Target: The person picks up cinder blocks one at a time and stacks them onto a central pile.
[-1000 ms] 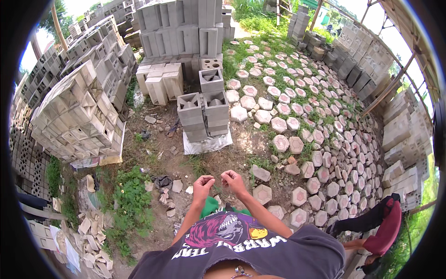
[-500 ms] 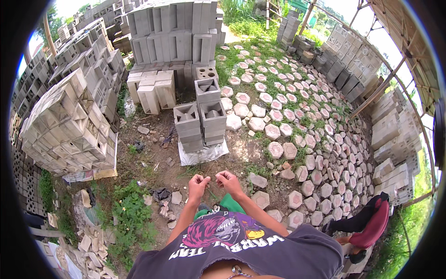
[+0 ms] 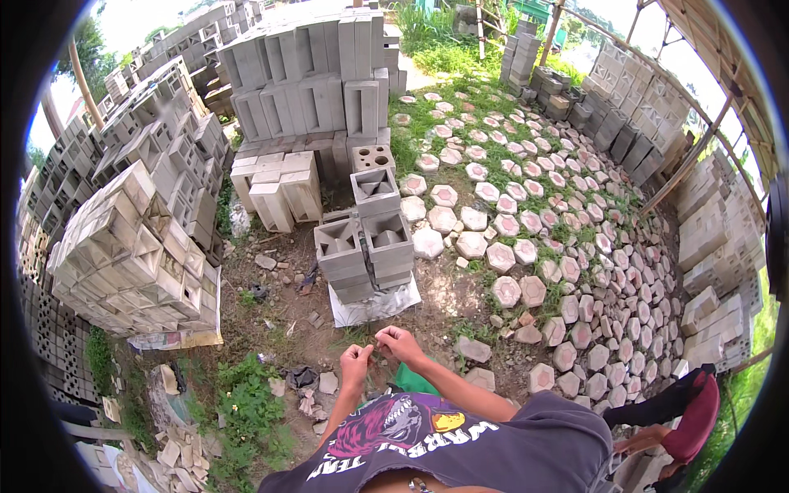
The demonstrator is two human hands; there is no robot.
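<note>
Outdoors above bare dirt [image 3: 300, 349], a person's left hand [image 3: 356, 361] and right hand [image 3: 397, 343] are held close together in front of a dark printed shirt [image 3: 526, 440].
Both hands have curled fingers, thumbs near the forefingers; whether either grip is fully closed, or has hold of something small, cannot be told. Ahead of them, a short stack of grey hollow blocks [image 3: 390, 259] stands on a white sheet [image 3: 374, 311]. Hexagonal pavers [image 3: 507, 292] spread to the right, leafy green plants [image 3: 251, 403] grow to the left, and taller block piles [image 3: 300, 107] rise behind.
</note>
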